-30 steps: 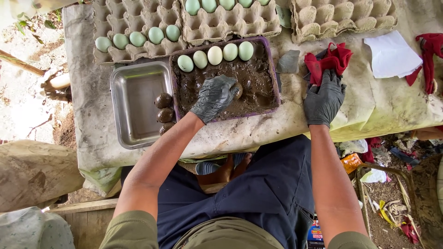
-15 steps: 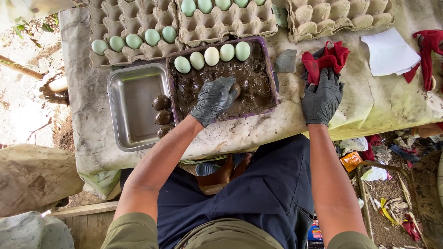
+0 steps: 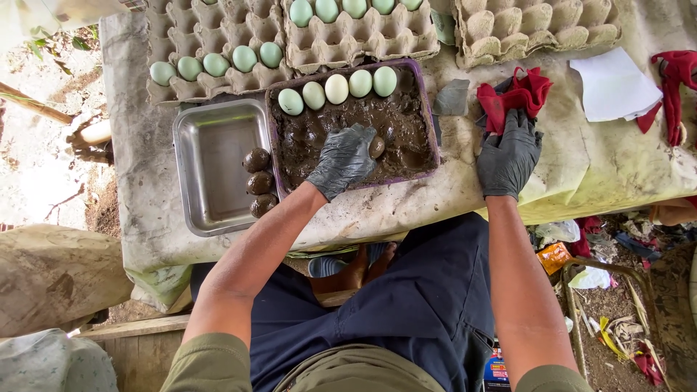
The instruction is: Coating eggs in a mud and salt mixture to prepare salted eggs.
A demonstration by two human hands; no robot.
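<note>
My left hand (image 3: pixel 341 160), in a dark glove, reaches into a purple tray (image 3: pixel 428 109) of wet dark mud and closes around a mud-coated egg (image 3: pixel 377 147). Several clean pale green eggs (image 3: pixel 337 88) lie in a row along the tray's far side. Three mud-covered eggs (image 3: pixel 258 181) sit at the right edge of a metal pan (image 3: pixel 210 167) left of the tray. My right hand (image 3: pixel 508 156), also gloved, rests flat on the cloth-covered table beside a red rag (image 3: pixel 514 98), holding nothing.
Cardboard egg cartons (image 3: pixel 218 43) with pale green eggs line the far side; an empty carton (image 3: pixel 534 25) stands at the far right. White paper (image 3: pixel 613 87) and another red cloth (image 3: pixel 675 80) lie right. Litter covers the ground (image 3: pixel 617 290) beside my legs.
My left hand has shifted slightly in the mud, rolling the egg. The right hand has stayed in place by the red rag.
</note>
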